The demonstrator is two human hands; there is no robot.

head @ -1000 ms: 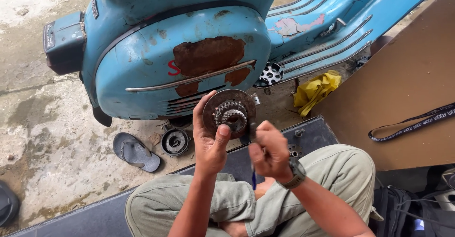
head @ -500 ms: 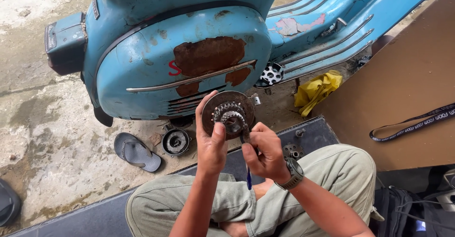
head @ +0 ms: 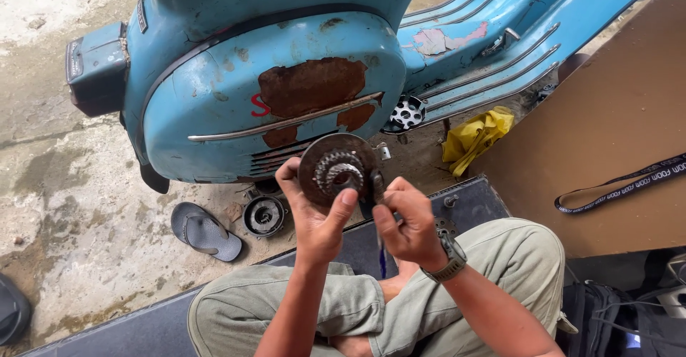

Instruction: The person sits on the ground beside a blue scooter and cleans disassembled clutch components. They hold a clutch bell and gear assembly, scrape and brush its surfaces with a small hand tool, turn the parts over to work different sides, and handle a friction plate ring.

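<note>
Between the seated person's raised hands sits a round, rusty clutch-like disc (head: 336,169) with a toothed gear hub at its middle, held up face-on just in front of the blue scooter's (head: 286,78) side panel. The left hand (head: 314,217) is closed round the disc's lower left edge, fingers curled behind it and the thumb reaching up across the face to the hub. The right hand (head: 407,221) is just beside it, touching the disc's right rim, fingers pinched shut on what looks like a slim dark tool (head: 376,185) whose tip stands at the rim; the rest of it is hidden in the fist, so I cannot tell its kind. Both hands are equally close to the disc. It stands nearly upright, its flat face turned toward the person, its axle line running from the hands toward the scooter.

Down and to the left of the left hand, a small round metal housing (head: 264,215) lies on the concrete floor like a shallow cup; what is inside is too dark to make out. Farther left lies a grey sandal (head: 204,230). Up and to the right of the right hand, a crumpled yellow rag (head: 475,137) lies beside a brown board (head: 614,128), on which a dark lanyard (head: 622,184) lies. A dark mat (head: 471,203) lies under the person's knees.
</note>
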